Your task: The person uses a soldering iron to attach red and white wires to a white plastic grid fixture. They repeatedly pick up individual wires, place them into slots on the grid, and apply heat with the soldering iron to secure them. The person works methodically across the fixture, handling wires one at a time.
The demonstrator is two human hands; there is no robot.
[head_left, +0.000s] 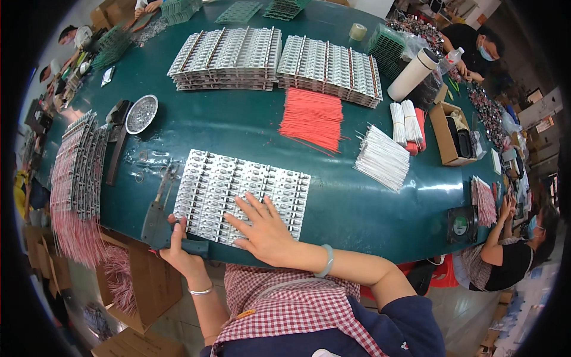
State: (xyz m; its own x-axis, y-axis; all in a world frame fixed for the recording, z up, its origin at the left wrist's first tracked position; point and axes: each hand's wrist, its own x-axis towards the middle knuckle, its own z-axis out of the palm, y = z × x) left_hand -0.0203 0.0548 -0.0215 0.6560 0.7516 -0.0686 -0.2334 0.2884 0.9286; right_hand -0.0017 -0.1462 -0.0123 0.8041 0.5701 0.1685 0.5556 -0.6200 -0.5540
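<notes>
A flat silver-white panel of small circuit boards (199, 178) lies on the green table in front of me. My right hand (264, 232) rests flat across it, fingers spread. At the panel's lower left corner is my left hand (183, 256), its thumb and a finger closed at the edge; the other fingers are hidden. Under and beside that hand lies a dark grey pistol-shaped tool (156, 223) with a metal tip, its handle stretching right below the panel. Loose wire rings (139, 177) are scattered left of the tool tip.
Stacks of similar panels (226, 56) stand at the back, near red wires (311, 119) and white wires (383, 156). A metal bowl (141, 114) and wired panels (77, 169) are at left. A thermos (412, 74) and open carton (450, 134) stand right. Co-workers sit around the table.
</notes>
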